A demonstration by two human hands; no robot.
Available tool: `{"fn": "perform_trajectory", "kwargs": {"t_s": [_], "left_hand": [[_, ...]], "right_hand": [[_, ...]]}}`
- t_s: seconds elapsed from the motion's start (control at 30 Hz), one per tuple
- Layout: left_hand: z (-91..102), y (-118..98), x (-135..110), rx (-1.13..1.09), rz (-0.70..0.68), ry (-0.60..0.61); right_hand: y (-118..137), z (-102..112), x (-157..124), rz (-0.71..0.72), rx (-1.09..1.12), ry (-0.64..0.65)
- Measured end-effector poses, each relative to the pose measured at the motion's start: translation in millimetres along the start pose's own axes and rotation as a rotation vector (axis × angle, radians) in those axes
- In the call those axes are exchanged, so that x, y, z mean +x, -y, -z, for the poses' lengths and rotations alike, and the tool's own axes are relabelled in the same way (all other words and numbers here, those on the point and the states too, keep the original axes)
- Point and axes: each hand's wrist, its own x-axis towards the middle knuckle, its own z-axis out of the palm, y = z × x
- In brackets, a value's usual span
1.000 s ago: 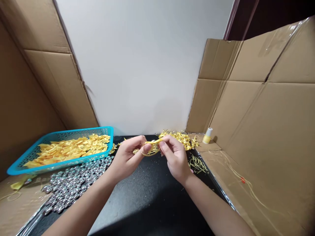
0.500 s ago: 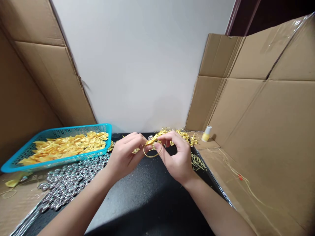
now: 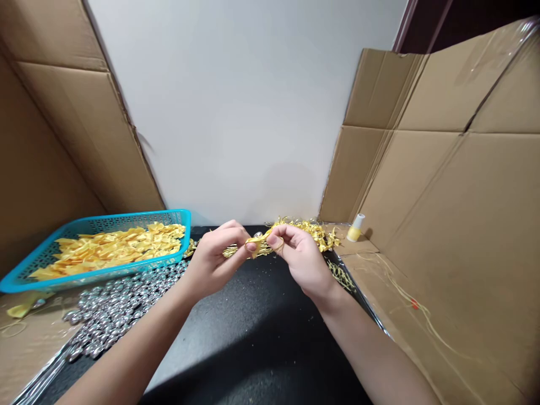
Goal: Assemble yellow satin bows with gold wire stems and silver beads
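Observation:
My left hand (image 3: 221, 256) and my right hand (image 3: 307, 260) meet above the black work surface (image 3: 248, 332). Between them a small yellow ribbon bow (image 3: 260, 241) is stretched, pinched at each end by thumb and fingertips. A thin yellow cord runs along it, and a short bit curls by my right thumb. The fingers hide part of the bow. Behind the hands a rounded silver bell (image 3: 258, 234) peeks out, but I cannot tell whether it touches the bow. Beyond my right fingers lies a heap of yellow bows with cords (image 3: 314, 230).
A turquoise basket (image 3: 99, 274) of yellow bows stands at left. Many silver bells (image 3: 116, 306) lie in front of it. Loose yellow cords (image 3: 341, 277) rest at right, near a small bottle (image 3: 356, 228) with yellow contents. Cardboard walls (image 3: 459, 197) flank the surface.
The round cord loop that hung below the bow has been drawn up close to it. My right fingers have closed lower onto the bow's right end. The view has shifted slightly.

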Motion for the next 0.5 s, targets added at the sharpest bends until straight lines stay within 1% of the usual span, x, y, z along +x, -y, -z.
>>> {"fn": "perform_trajectory", "kwargs": {"t_s": [0.1, 0.17, 0.23, 0.3, 0.37, 0.43, 0.5], "left_hand": [[-2.9, 0, -1, -0.112, 0.103, -0.008], [-4.6, -3, -1, -0.172, 0.193, -0.004], [-5.9, -6, -1, -0.206, 0.266, 0.006], [-6.9, -9, 1, -0.221, 0.309, 0.007], [-7.9, -11, 2, -0.244, 0.339, -0.002], [-9.2, -13, 3, -0.282, 0.371, -0.026], [-11.2, -15, 3, -0.332, 0.401, -0.064]], "right_hand": [[2, 0, -1, -0.005, -0.01, -0.004], [3, 0, -3, 0.037, -0.107, -0.028], [5, 1, -6, 0.133, -0.257, -0.052], [8, 2, -9, 0.258, -0.422, -0.059], [10, 3, -10, 0.352, -0.545, -0.062], [12, 4, -10, 0.383, -0.576, -0.081], [13, 5, -9, 0.369, -0.526, -0.109]]}}
